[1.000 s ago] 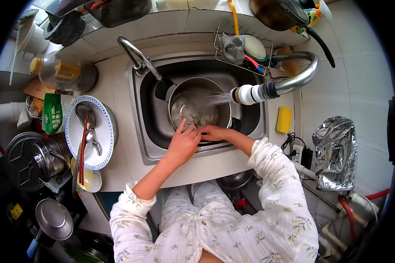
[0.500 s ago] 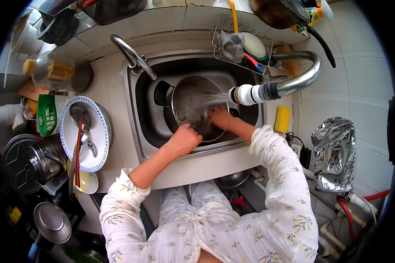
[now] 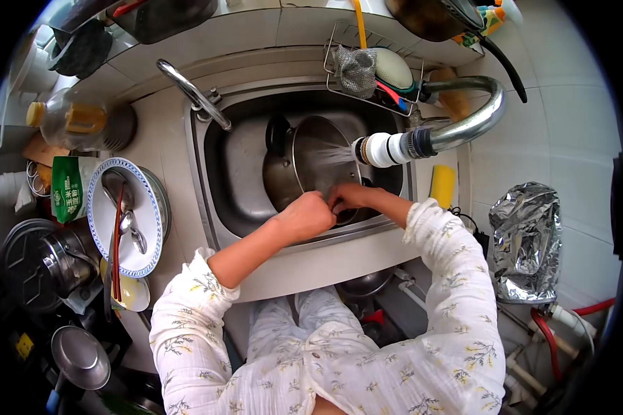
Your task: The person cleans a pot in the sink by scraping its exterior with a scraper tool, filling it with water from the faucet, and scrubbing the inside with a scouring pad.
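Note:
A steel pot (image 3: 310, 149) with a black side handle (image 3: 277, 134) stands tilted in the sink (image 3: 237, 176), its left outer wall showing. Spray from the faucet head (image 3: 387, 150) runs into it. My left hand (image 3: 307, 216) is closed at the pot's near rim, its fingertips hidden. Just right of it, my right hand (image 3: 347, 197) is curled over the near right part of the rim, its fingers bent towards the left hand. The two hands almost touch. What lies between their fingers is hidden.
A second tap (image 3: 194, 93) stands behind the sink's left. A wire rack (image 3: 339, 52) holds a mesh scrubber and brush. A yellow sponge (image 3: 442, 185) lies right of the sink. Left are a bowl (image 3: 149, 256) with spoons and chopsticks, a green packet (image 3: 67, 190) and a jug (image 3: 73, 121).
The pot has tipped, its left handle rising, and the churning water in it no longer shows. Both hands have drawn together at the near rim, the left moving right. The view has shifted slightly.

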`<action>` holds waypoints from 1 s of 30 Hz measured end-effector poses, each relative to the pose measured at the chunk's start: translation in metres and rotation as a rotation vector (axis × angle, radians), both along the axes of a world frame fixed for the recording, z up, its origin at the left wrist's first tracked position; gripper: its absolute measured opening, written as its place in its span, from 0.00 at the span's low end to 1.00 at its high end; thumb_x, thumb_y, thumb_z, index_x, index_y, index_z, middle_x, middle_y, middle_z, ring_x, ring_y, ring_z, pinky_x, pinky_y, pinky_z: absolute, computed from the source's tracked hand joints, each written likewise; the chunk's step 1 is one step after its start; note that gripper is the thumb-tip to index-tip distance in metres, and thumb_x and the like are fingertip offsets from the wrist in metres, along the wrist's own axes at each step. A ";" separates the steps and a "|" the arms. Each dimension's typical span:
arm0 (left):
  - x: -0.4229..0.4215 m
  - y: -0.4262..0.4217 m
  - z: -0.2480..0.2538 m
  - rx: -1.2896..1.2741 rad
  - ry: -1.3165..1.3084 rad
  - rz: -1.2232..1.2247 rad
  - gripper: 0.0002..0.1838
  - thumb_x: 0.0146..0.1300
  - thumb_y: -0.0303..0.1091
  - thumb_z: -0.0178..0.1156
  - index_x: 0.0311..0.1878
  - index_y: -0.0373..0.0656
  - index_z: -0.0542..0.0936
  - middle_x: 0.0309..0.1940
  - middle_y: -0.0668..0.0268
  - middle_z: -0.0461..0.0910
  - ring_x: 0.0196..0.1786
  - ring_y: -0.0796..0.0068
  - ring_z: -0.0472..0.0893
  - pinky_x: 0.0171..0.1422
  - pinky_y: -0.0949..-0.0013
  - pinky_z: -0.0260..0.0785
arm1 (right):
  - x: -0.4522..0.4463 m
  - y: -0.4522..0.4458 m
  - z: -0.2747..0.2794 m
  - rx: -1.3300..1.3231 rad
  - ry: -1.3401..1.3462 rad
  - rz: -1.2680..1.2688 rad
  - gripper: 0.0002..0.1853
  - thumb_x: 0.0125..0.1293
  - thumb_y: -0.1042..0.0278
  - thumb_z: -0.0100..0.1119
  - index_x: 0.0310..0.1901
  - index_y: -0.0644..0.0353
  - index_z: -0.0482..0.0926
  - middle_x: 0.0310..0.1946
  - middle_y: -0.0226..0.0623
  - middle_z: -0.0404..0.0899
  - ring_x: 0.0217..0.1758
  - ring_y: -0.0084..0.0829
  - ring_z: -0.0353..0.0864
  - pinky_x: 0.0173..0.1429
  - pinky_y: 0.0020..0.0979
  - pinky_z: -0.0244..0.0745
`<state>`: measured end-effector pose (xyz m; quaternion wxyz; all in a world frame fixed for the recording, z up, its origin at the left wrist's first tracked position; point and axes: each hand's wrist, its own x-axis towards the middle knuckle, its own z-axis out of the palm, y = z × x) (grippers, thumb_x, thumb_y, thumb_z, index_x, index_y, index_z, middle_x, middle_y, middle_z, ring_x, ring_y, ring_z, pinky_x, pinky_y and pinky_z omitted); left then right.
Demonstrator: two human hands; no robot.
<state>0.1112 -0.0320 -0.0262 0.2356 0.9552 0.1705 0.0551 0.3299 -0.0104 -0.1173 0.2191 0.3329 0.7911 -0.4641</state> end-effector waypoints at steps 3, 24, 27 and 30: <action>0.006 -0.004 0.004 0.042 -0.002 -0.031 0.03 0.46 0.32 0.55 0.22 0.45 0.76 0.14 0.63 0.74 0.23 0.63 0.78 0.42 0.63 0.69 | -0.010 0.023 -0.010 0.299 -0.286 0.000 0.13 0.61 0.63 0.49 0.43 0.52 0.81 0.48 0.39 0.78 0.59 0.39 0.71 0.61 0.35 0.66; -0.016 -0.006 -0.003 0.025 0.044 -0.015 0.06 0.51 0.35 0.54 0.24 0.46 0.78 0.16 0.65 0.75 0.24 0.64 0.77 0.36 0.64 0.66 | 0.003 -0.050 0.069 0.418 0.319 -0.632 0.23 0.58 0.63 0.60 0.56 0.53 0.73 0.59 0.45 0.69 0.60 0.45 0.69 0.62 0.39 0.66; -0.018 -0.004 -0.004 0.026 0.043 -0.030 0.06 0.52 0.34 0.54 0.25 0.46 0.78 0.16 0.65 0.75 0.24 0.64 0.77 0.36 0.63 0.66 | 0.046 -0.034 0.096 0.554 0.417 -1.001 0.23 0.61 0.65 0.59 0.58 0.55 0.71 0.58 0.42 0.69 0.62 0.39 0.69 0.59 0.37 0.69; -0.022 -0.004 -0.004 0.039 0.002 -0.015 0.06 0.54 0.34 0.55 0.28 0.47 0.80 0.14 0.64 0.74 0.22 0.63 0.76 0.35 0.63 0.66 | 0.092 -0.001 0.114 0.567 0.564 -1.448 0.26 0.63 0.67 0.57 0.62 0.60 0.64 0.58 0.40 0.68 0.62 0.32 0.68 0.60 0.31 0.67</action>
